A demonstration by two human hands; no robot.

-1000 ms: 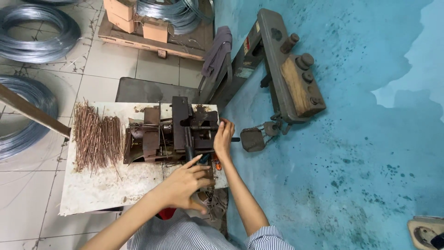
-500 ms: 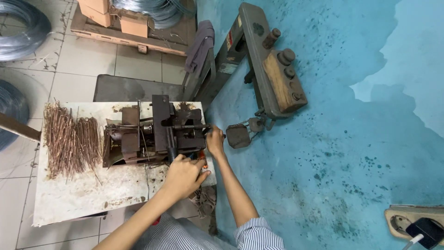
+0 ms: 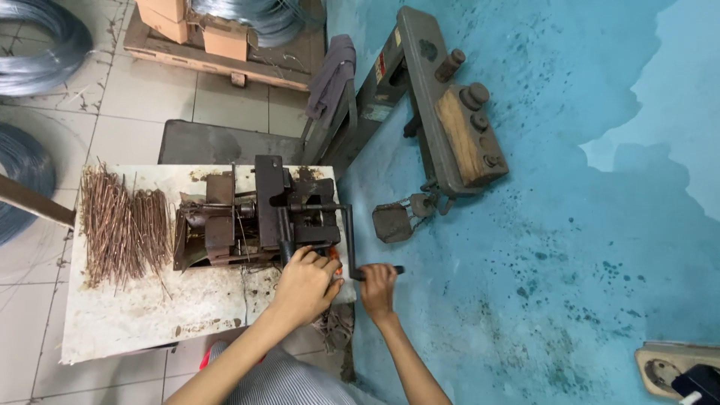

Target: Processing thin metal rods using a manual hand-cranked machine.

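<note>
Lowered, right hand (image 3: 377, 289) grips crank handle (image 3: 375, 271); left hand (image 3: 304, 285) fingers curled (contents hidden).

Dark brown, rust-stained bending machine (image 3: 255, 221) on a white table (image 3: 135, 315) blotched with rust. Left of it, a reddish-brown bundle of wire pieces (image 3: 120, 225). Right, a mottled turquoise floor (image 3: 570, 225) with dark speckles. Far left, pale grey tiles (image 3: 112, 97) and silver-grey wire coils (image 3: 37, 45). Near edge, striped grey-white clothing (image 3: 285, 382).
</note>
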